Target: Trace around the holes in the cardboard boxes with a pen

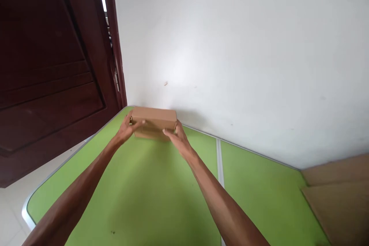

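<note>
A closed brown cardboard box is at the far edge of the green table, close against the white wall. My left hand grips its left end, with the thumb along the front face. On the opposite end my right hand holds the box, its thumb also lying across the front. The fingers behind each end are partly hidden by the box. Below the upper part, a second cardboard layer or box shows; I cannot tell whether it is separate.
Large flat cardboard lies at the table's right end. A white wall runs along the back edge. To the left stands a dark red-brown door. A pale metal strip crosses the tabletop.
</note>
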Demonstrator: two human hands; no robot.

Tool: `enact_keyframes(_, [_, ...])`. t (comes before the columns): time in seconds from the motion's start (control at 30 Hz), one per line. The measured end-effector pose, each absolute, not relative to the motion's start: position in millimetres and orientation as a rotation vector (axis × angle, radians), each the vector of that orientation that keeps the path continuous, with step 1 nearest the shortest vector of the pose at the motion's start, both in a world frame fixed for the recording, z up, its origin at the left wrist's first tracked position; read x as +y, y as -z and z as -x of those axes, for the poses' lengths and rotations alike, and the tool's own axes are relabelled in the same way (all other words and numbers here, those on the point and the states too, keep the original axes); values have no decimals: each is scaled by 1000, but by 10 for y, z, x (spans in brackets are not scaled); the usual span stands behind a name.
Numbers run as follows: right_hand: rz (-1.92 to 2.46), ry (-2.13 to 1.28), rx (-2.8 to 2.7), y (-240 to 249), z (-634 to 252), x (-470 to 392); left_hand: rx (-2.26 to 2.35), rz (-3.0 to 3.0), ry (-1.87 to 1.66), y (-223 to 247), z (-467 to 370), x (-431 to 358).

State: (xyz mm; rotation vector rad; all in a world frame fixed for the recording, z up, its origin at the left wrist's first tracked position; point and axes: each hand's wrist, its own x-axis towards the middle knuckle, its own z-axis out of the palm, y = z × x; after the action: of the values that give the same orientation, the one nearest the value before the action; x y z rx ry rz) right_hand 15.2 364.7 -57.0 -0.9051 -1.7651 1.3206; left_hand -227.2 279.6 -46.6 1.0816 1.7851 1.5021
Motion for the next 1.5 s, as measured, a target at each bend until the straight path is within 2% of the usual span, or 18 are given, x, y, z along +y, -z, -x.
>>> enact_keyframes(0.27, [1085,-1387,-1533,394,-1969,1597,1630,-1185,-1532,447,891,934])
enact_keyframes(0.4, [1126,-1239,-1422,123,-2432,760,1400,-1121,-1605,243,392,370])
enact_keyframes(0.53, [1078,-1142,-1298,-146,-2589,286,1295,-1217,-1559,46,175,113])
enact_keyframes(0.7, [1019,-1205,-981,-206,-2594,85,1260,-1340,-1486,-22,212,-42])
enact_keyframes(0.93, [905,-1387,-660,35,-2557,176,1173,-1235,-1432,-153,-91,-296])
enact_keyframes(1.1, [890,-1377,-634,134,-2549,258,1166,-1283,-1457,-228,-251,-352])
enact_keyframes(1.5, [963,-1465,-629,79,-2438,273,1206,-1193,-1458,-25,-111,-265])
